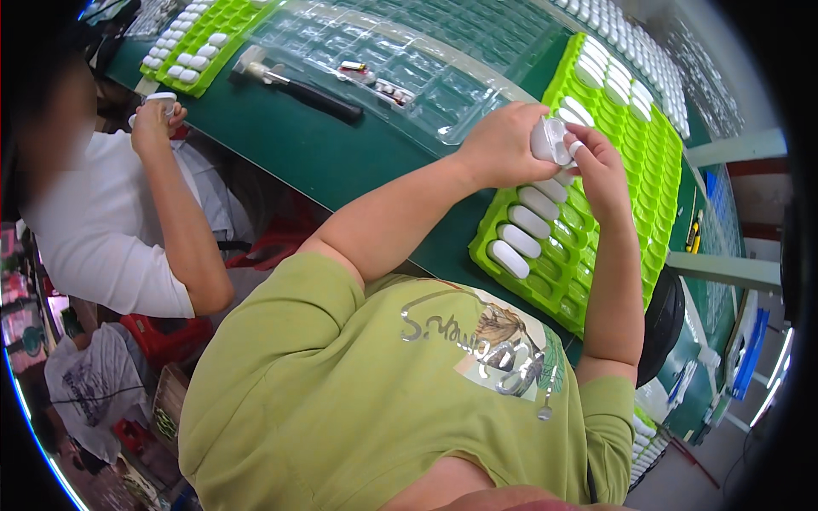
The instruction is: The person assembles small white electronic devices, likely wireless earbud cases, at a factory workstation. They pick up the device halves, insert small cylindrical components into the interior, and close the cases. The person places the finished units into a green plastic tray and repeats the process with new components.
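Over the green tray (pixel 588 264), my left hand (pixel 498 146) is closed around a small white case (pixel 548 139), which looks like an earbud case with its lid raised. The fingers of my right hand (pixel 603 170) pinch the case's right edge, and a white band shows on one finger. Whether a smaller part sits between those fingertips is hidden. Below my hands, several white oval cases (pixel 528 221) lie in the tray's near-left slots. More white cases (pixel 596 72) fill slots at its far end.
A hammer (pixel 298 89) with a black handle lies on the green table (pixel 256 140). Clear plastic trays (pixel 409 43) spread across the back, with small loose parts (pixel 375 81) on them. On the left, a co-worker in white (pixel 128 213) holds a white piece beside another green tray (pixel 204 55).
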Tool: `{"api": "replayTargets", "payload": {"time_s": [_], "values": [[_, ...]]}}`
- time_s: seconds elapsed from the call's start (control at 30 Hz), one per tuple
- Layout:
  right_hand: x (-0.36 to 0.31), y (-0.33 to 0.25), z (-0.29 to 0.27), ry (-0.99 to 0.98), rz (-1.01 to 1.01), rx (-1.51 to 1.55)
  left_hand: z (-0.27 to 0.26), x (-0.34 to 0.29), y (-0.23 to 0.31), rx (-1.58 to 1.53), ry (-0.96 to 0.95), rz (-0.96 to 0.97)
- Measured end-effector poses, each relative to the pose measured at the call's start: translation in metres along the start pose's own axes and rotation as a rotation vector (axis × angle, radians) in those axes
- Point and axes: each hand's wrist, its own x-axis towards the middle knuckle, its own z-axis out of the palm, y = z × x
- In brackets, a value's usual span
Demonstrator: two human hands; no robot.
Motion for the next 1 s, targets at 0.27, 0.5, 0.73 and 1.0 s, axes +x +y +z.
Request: {"api": "replayTargets", "payload": {"time_s": [0.27, 0.5, 0.73, 1.0], "values": [[0.056, -0.087, 0.125, -0.337, -0.500, -0.620, 0.020, -0.004, -0.031, 0.247, 0.108, 0.224], [0.090, -0.085, 0.205, -0.489, -0.266, -1.146, 0.039, -0.012, -0.057, 0.142, 0.067, 0.262], [0.095, -0.086, 0.187, -0.415, -0.184, -0.827, 0.022, -0.010, -0.028, 0.084, -0.048, 0.080], [0.043, -0.092, 0.068, -0.289, -0.172, 0.390, 0.005, -0.003, -0.014, 0.006, 0.035, -0.119]]}}
